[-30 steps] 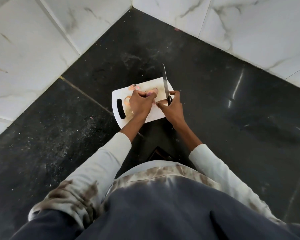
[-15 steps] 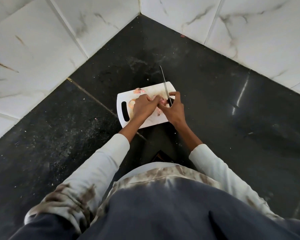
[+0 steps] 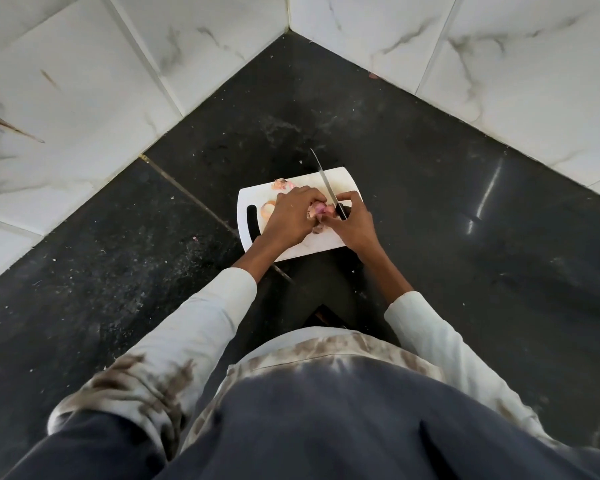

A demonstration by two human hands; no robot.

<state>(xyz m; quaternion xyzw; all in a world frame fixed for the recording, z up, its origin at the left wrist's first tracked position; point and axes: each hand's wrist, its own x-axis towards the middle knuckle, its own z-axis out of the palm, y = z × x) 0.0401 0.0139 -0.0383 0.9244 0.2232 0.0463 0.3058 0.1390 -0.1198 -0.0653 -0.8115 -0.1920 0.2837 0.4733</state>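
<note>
A white cutting board with a slot handle on its left lies on the black counter. My left hand grips a small pinkish onion above the board. My right hand holds a knife by its dark handle, blade pointing away from me, while its fingertips touch the onion. Pinkish peel scraps lie at the board's far edge, and another peel piece shows left of my left hand.
The black stone counter fills a corner between white marble-look tiled walls. Crumbs and dust speckle the counter on the left. My sleeves and dark apron fill the bottom of the view.
My two hands have come closer together over the board, and the onion now shows between them. The knife blade tilted slightly left.
</note>
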